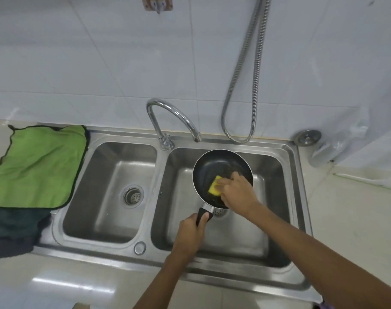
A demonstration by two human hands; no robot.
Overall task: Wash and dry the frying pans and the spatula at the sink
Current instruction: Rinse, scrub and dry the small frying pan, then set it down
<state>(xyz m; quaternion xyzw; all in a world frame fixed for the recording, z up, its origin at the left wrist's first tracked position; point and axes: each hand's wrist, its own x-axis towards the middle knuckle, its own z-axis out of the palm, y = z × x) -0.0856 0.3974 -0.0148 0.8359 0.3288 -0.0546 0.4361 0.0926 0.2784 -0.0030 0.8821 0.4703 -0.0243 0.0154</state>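
Frying pan (212,166), small and black inside with a pale rim, is held over the right basin (272,197) of a steel double sink, its bowl tipped a little toward the wall. The left hand (190,233) has its fingers curled round the black handle (203,216), with the thumb lying along the top. The right hand (237,190) reaches into the pan from the right, its fingers bent over a yellow sponge (214,185) and pressing it against the pan's floor near the handle side. The hand is slightly blurred.

The curved faucet (174,114) stands on the ridge between the basins, its spout ending above the pan's far rim. The left basin (110,186) shows a round strainer (133,195) at its drain. A green cloth (38,168) lies spread on the tabletop (357,219) left of the sink, overlapping the sink's edge, with a dark cloth (12,230) partly under its near side. A ribbed metal hose (245,85) hangs in a loop against the tiled wall behind the right basin. A round metal plug (307,137) sits at the sink's far right corner, beside a clear plastic sheet (346,134).
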